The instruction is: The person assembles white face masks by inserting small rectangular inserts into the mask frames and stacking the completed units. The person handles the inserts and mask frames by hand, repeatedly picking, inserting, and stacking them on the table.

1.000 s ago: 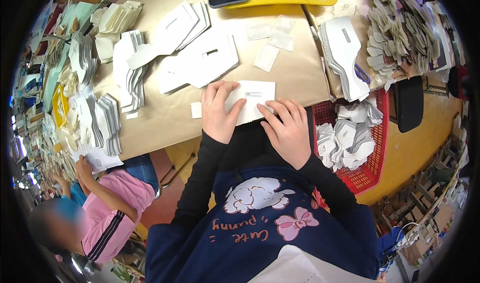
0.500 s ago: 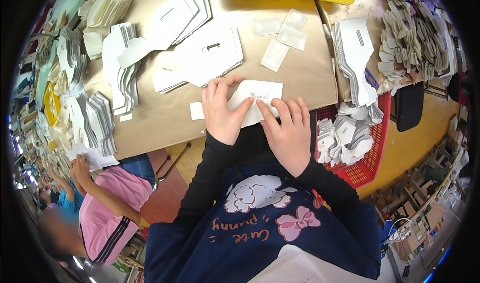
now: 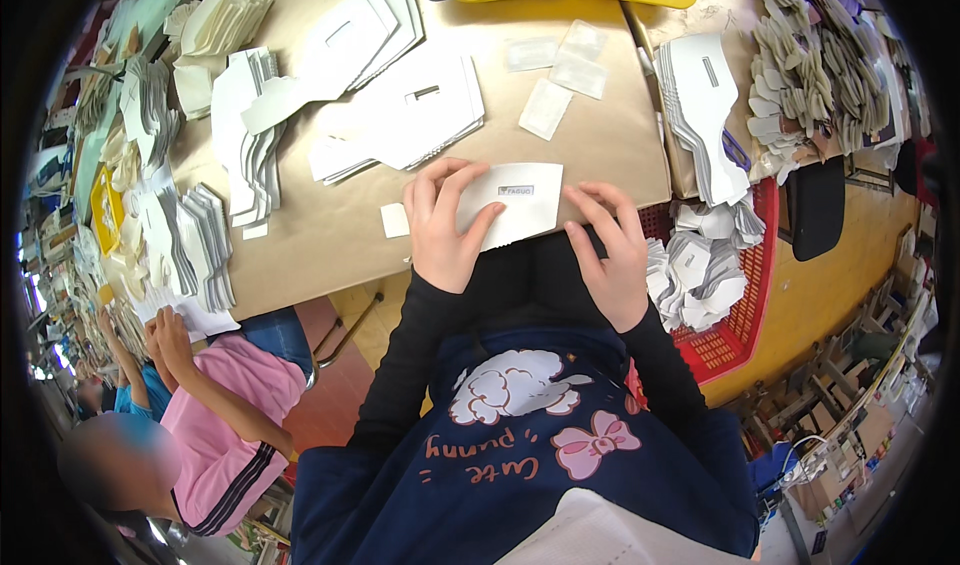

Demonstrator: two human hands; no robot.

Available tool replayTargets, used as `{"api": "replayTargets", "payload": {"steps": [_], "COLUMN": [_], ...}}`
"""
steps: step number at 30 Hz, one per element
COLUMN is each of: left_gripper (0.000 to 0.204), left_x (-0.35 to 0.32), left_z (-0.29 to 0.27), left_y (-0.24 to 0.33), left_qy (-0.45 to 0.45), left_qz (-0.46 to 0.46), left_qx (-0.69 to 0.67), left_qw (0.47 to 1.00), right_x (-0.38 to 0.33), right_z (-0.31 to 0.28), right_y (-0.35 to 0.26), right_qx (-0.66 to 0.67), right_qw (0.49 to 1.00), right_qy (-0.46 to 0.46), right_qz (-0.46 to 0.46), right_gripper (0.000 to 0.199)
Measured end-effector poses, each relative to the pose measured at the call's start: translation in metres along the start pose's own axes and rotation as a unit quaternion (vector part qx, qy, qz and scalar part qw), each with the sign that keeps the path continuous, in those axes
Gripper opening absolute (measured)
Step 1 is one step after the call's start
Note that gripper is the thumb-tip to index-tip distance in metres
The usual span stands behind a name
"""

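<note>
A brown-covered table (image 3: 320,250) spreads across the upper view, with a red basket (image 3: 752,330) at three o'clock, beyond its near edge. A stack of white shaped pieces (image 3: 400,130) lies at eleven o'clock and a yellow tray (image 3: 590,3) at one. The left hand (image 3: 442,227) rests over the left end of a white card (image 3: 530,215), thumb and fingers spread; the right hand (image 3: 612,250) is loosely open just beside its three-o'clock edge, contact unclear. The card sits at the table's near edge, beyond it towards one o'clock pale packets (image 3: 547,108), and on its face a small printed label (image 3: 516,191).
</note>
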State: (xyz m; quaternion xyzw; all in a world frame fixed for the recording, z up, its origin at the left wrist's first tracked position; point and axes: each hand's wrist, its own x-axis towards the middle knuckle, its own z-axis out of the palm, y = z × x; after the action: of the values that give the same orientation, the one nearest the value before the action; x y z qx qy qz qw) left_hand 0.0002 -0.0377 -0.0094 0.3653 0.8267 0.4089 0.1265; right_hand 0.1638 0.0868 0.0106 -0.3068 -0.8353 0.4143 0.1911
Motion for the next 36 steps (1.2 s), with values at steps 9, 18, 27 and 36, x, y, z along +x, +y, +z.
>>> {"api": "replayTargets", "payload": {"steps": [9, 18, 27, 36], "left_gripper": [0.017, 0.020, 0.012, 0.022], "left_x": [-0.010, -0.012, -0.017, -0.026], "left_z": [-0.004, 0.001, -0.027, -0.049], "left_y": [-0.021, -0.027, -0.002, 0.010], "left_qy": [0.055, 0.058, -0.004, -0.009], "left_qz": [0.215, 0.268, 0.310, 0.237], "left_qx": [0.002, 0.014, -0.019, -0.156], "left_qw": [0.975, 0.962, 0.951, 0.959], "right_x": [0.018, 0.051, 0.066, 0.072], "right_z": [-0.011, 0.015, 0.018, 0.018], "right_y": [-0.009, -0.015, -0.007, -0.001], "right_qx": [0.048, -0.019, -0.006, -0.082], "right_qw": [0.997, 0.992, 0.988, 0.983], "right_qy": [-0.021, -0.028, -0.138, -0.141], "right_qz": [-0.061, -0.125, -0.066, -0.087], "right_gripper": [0.029, 0.018, 0.010, 0.011]}}
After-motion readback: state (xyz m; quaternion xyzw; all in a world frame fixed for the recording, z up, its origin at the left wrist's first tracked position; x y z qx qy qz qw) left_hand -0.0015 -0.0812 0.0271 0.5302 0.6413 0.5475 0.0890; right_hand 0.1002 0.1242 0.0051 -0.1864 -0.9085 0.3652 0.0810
